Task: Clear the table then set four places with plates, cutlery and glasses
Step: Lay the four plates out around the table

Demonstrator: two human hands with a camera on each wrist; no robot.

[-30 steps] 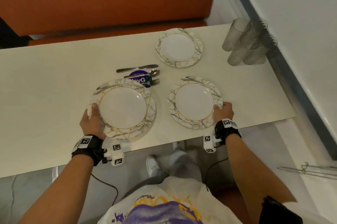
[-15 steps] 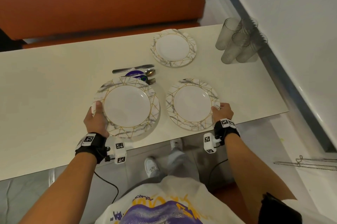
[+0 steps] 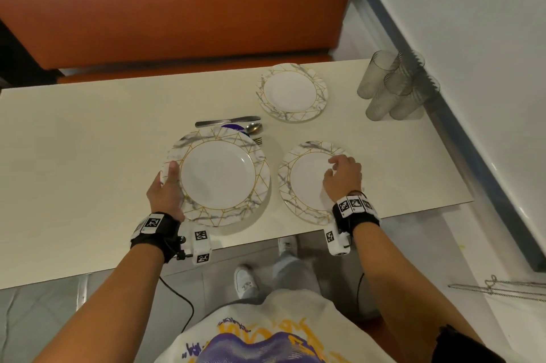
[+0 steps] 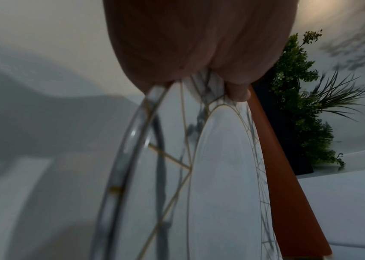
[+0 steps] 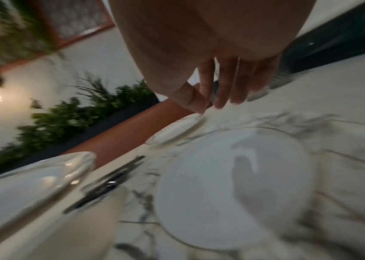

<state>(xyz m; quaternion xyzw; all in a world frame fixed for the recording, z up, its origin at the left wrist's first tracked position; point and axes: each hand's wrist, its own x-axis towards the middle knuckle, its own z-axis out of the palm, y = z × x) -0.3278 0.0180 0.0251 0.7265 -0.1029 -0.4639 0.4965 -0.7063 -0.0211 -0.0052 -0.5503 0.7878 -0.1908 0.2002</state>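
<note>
My left hand (image 3: pixel 169 176) grips the left rim of a large marbled plate (image 3: pixel 218 179), thumb on top; the plate casts a shadow and looks slightly raised. In the left wrist view my thumb (image 4: pixel 237 93) pinches that plate (image 4: pixel 221 176). My right hand (image 3: pixel 335 169) hovers over a smaller marbled plate (image 3: pixel 304 185) near the table's front edge, fingers (image 5: pixel 221 88) loosely curled and holding nothing above the plate (image 5: pixel 232 184). A third plate (image 3: pixel 292 94) lies farther back. A knife (image 3: pixel 227 121), spoon (image 3: pixel 254 127) and fork (image 3: pixel 258 141) lie behind the large plate, partly hidden by it.
Several grey glasses (image 3: pixel 393 88) stand clustered at the table's far right corner by the wall. A purple round item (image 3: pixel 233 127) peeks out under the large plate's far edge. An orange bench (image 3: pixel 177 8) runs behind the cream table (image 3: pixel 88 141).
My right hand has let go of the smaller plate's right rim and moved up over the plate. The large plate in my left hand has shifted away from me, covering more of the purple item.
</note>
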